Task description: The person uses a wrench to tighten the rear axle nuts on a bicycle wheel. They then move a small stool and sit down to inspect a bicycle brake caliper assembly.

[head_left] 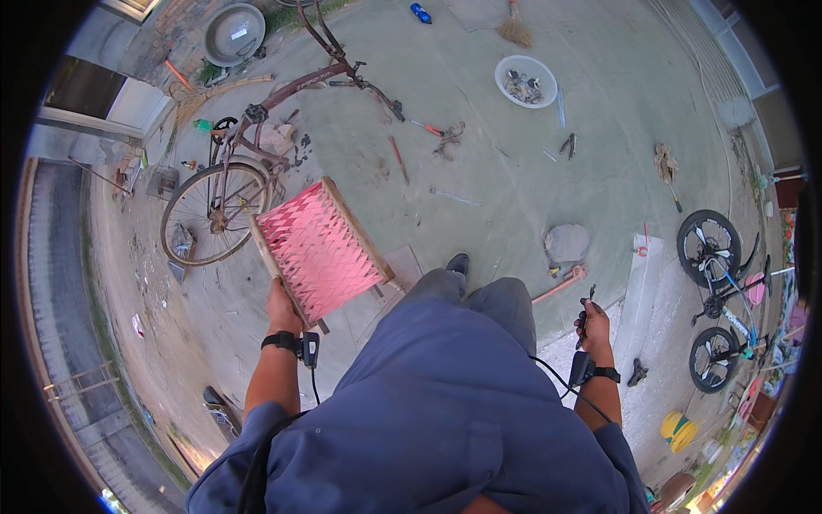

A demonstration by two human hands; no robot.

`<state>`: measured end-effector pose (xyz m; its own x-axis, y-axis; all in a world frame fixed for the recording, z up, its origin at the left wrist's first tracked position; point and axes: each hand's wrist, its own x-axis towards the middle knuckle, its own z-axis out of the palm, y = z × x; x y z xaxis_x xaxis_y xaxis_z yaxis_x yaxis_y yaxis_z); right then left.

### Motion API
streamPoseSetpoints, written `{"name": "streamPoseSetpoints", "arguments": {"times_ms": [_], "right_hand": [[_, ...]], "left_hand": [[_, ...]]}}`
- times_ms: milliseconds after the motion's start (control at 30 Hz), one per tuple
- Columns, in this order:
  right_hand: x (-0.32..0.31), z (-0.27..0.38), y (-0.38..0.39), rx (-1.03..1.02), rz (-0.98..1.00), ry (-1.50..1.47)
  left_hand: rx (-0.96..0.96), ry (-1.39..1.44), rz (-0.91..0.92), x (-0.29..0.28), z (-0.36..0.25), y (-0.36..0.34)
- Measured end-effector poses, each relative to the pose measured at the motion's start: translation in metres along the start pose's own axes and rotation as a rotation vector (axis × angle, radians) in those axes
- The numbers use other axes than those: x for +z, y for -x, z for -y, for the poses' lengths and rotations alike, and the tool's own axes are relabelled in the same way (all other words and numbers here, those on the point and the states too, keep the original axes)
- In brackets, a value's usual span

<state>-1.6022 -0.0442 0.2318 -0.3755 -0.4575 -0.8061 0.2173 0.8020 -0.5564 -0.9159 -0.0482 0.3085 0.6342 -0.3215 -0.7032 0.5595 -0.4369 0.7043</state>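
My left hand grips the near edge of a wooden stool with a pink woven seat, holding it tilted off the ground beside my left leg. My right hand hangs at my right side, closed on a small dark tool that sticks up from the fist. Both wrists wear black bands with small devices. I stand in a blue shirt and grey trousers, one dark shoe showing ahead of me.
A dark red bicycle lies stripped ahead left. Loose tools and a white bowl of parts lie on the concrete. A flat stone, a hammer, a broom and a small bicycle lie to the right.
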Motion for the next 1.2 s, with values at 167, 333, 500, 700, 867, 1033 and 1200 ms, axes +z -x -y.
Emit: {"name": "streamPoseSetpoints", "arguments": {"times_ms": [167, 333, 500, 700, 867, 1033, 1200], "right_hand": [[0.019, 0.085, -0.061, -0.034, 0.078, 0.123], [0.043, 0.157, -0.117, -0.059, 0.153, 0.205], [0.068, 0.233, -0.172, -0.076, 0.191, 0.282], [0.08, 0.315, -0.222, -0.052, 0.178, 0.401], [0.089, 0.379, -0.261, -0.086, 0.217, 0.476], [0.121, 0.409, -0.255, -0.069, 0.262, 0.536], [0.147, 0.438, -0.252, -0.07, 0.289, 0.625]], "left_hand": [[-0.013, 0.18, 0.028, 0.024, 0.024, -0.001], [0.012, 0.241, -0.061, 0.049, 0.037, 0.01], [0.04, 0.287, -0.106, 0.083, 0.045, 0.049], [0.035, 0.28, -0.302, 0.109, 0.047, 0.091], [-0.07, 0.358, -0.368, 0.144, 0.078, 0.135], [-0.124, 0.405, -0.421, 0.171, 0.079, 0.152], [-0.152, 0.438, -0.375, 0.191, 0.087, 0.139]]}}
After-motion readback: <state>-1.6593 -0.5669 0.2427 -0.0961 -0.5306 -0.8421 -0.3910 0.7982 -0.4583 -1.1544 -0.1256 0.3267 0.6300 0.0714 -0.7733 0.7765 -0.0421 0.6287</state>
